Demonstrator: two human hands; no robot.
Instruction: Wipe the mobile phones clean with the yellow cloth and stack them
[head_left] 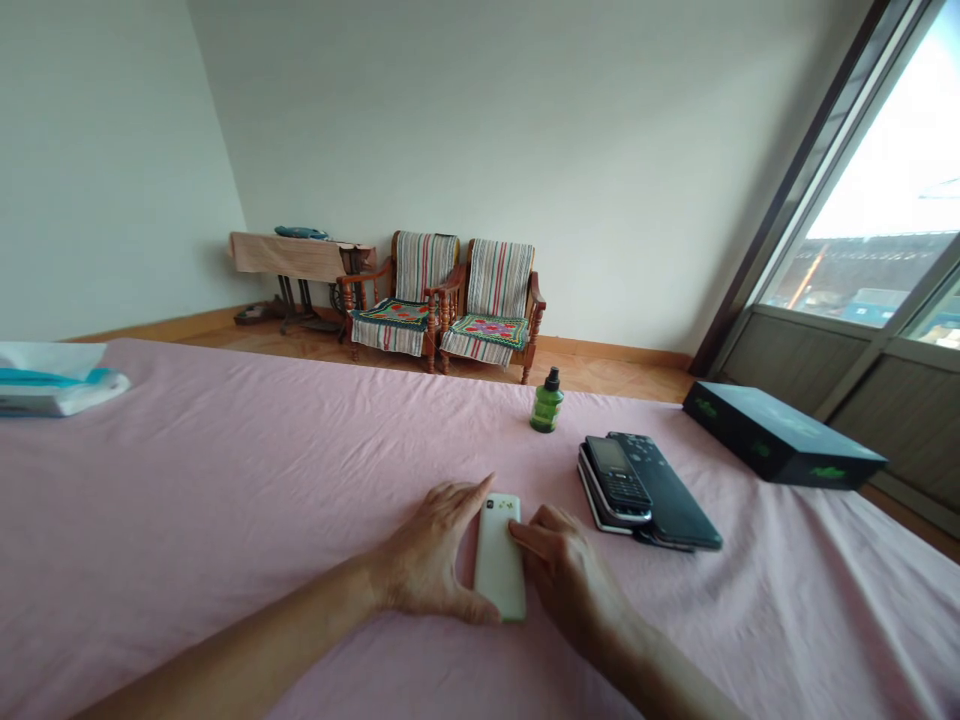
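A white mobile phone (pixel 499 570) lies back up on the pink cloth, its small camera and a flower print at the top. My left hand (pixel 424 550) spans its left side, thumb at the lower corner and index finger by the upper corner, holding it between them. On the right edge, the curled fingers of my right hand (pixel 559 560) press close to the top; their tips are partly hidden. To the right, a black keypad phone (pixel 619 475) rests on a stack of phones, beside a larger dark phone-like slab (pixel 667 495).
A green bottle (pixel 547 405) with a black cap stands beyond the phones. A black box (pixel 780 435) sits at the far right of the pink cloth (pixel 262 470), a tissue pack (pixel 67 390) at the far left. Two wooden chairs (pixel 487 300) and a covered sewing table (pixel 292 255) stand behind.
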